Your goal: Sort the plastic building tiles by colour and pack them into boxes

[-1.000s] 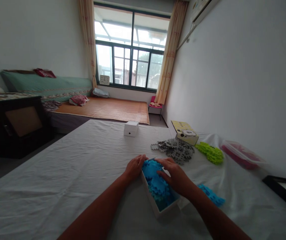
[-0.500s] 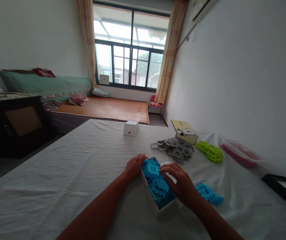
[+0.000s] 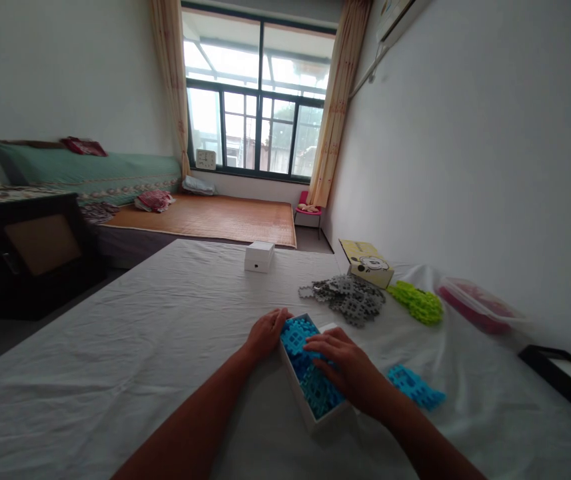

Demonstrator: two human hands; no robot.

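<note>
A narrow white box (image 3: 299,388) filled with blue interlocking plastic pieces (image 3: 316,392) stands on the white cloth in front of me. My left hand (image 3: 267,333) grips the far left corner of the box, fingers closed on its rim. Over the right side of the box, my right hand (image 3: 344,363) is bent with thumb and fingers around blue pieces; its palm hides part of the contents. A square blue piece with a windowed centre (image 3: 295,340) lies at the far end of the box, touching my right fingertips. More blue pieces (image 3: 416,387) lie on the cloth to the right.
Grey interlocking pieces (image 3: 352,299) are heaped beyond the box, beside a yellow carton (image 3: 366,263). Lime-green pieces (image 3: 416,303) and a clear-lidded tub with pink contents (image 3: 480,305) lie further right. A small white box (image 3: 259,257) stands near the far edge; a black frame (image 3: 560,377) is at right.
My right hand has moved left, further over the box, and the windowed blue piece has shifted slightly left. Lighter blue pieces in the box's middle no longer show there. My left hand stays put.
</note>
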